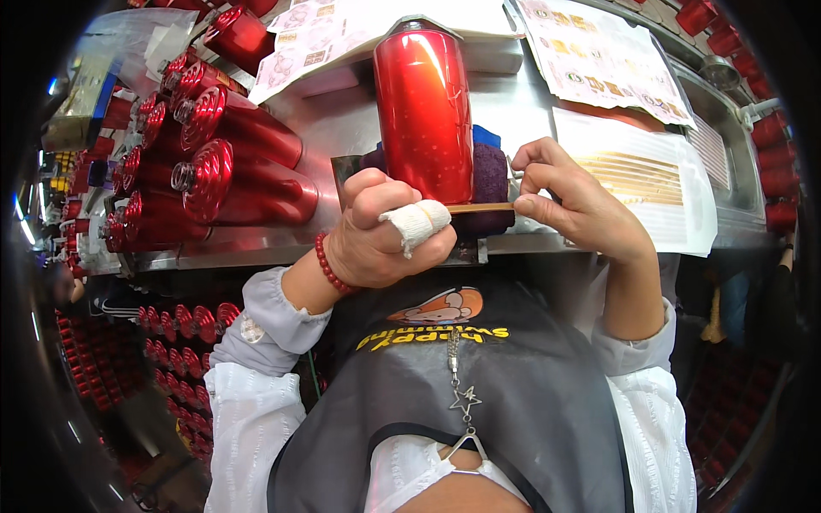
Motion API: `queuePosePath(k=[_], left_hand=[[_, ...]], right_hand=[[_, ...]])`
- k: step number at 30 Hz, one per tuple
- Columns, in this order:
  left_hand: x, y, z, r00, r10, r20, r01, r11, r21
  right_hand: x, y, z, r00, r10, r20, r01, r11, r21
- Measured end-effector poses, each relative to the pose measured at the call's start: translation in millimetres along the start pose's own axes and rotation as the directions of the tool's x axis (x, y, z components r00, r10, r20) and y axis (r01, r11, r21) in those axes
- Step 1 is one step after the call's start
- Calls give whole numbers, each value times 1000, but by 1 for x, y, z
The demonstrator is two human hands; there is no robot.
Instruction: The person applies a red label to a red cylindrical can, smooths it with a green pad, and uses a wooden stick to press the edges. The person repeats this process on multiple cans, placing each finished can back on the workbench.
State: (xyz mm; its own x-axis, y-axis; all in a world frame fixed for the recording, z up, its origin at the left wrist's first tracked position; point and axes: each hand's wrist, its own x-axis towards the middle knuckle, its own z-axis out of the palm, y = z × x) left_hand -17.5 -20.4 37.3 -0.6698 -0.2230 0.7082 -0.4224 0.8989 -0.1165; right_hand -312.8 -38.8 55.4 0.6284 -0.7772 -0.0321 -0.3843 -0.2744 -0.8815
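A glossy red bottle [423, 111] lies on a dark purple cloth [491, 175], its neck end pointing away from me and its base near my hands. My left hand [385, 227], with white gauze wrapped round one finger, is closed just below the base. From it a thin, flat brown strip [481, 208] runs to the right, across the bottle's near end. At the strip's right end is my right hand [577, 201], its thumb on the strip and its other fingers bent above. Whether the left fingers also press on the bottle is hidden.
Several red bottles [256, 184] lie stacked at the left. White sheets with gold strips [637, 175] rest at the right, below printed decal sheets [599, 60]. A metal sink [744, 184] stands at the far right. More red bottles [184, 359] fill the space below the table.
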Motion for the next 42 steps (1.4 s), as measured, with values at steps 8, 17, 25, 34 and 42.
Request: queuePosePath(k=[8, 17, 25, 34, 42], left_hand=[[5, -7, 7, 995, 69, 77, -70, 997, 15], [-8, 2, 1, 999, -1, 47, -5, 989, 145], [-2, -2, 9, 999, 38, 20, -40, 991, 126], [2, -1, 12, 994, 63, 84, -73, 990, 123], [-7, 1, -2, 997, 18, 79, -32, 982, 184]], right_hand=[[3, 9, 6, 1000, -13, -24, 13, 1000, 7], [6, 11, 15, 998, -3, -60, 4, 1000, 17], [4, 6, 14, 997, 12, -82, -10, 1000, 23], [6, 11, 17, 995, -1, -101, -1, 1000, -19], [9, 12, 20, 994, 2, -105, -2, 1000, -4]])
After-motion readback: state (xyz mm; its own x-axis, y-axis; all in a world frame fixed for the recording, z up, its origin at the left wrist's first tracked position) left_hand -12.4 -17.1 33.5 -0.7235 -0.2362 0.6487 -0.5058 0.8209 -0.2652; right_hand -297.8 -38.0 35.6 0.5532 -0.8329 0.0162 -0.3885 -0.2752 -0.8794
